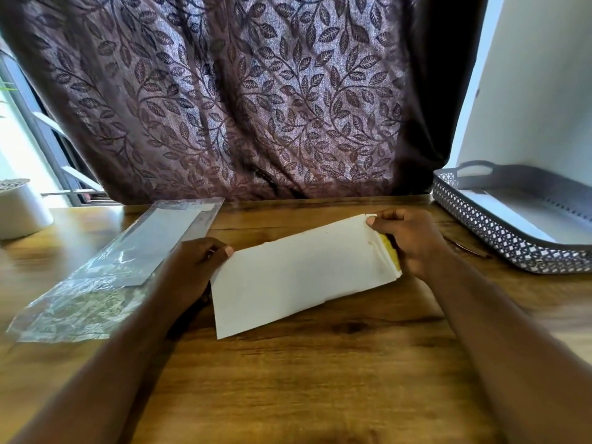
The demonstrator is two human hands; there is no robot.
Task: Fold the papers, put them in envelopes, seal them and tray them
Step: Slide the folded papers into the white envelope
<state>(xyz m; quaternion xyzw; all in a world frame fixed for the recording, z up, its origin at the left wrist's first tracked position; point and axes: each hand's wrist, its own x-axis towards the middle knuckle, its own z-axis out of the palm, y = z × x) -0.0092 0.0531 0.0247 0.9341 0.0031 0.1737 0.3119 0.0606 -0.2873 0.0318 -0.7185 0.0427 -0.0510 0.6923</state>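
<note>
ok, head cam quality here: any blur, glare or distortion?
Head view: forearms and table edges smear near the corners; wide-angle bends the curtain; window at left is blown out; plastic sleeve glares; the envelope in both hands is fairly sharp.

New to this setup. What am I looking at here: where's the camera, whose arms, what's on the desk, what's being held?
There is one picture, taken by a wide-angle camera worn on a person's head, looking forward and down. There is no robot: the two bare arms are the wearer's own.

Both hands hold a white envelope just above the wooden table. The left hand pinches its left end; the right hand grips the right end, where something yellow shows at the opening, likely the paper going in.

On the left lies a clear plastic sleeve, contents unclear. Beyond it stands a white pot. At the far right sits a grey perforated tray. A leaf-patterned curtain hangs behind.
</note>
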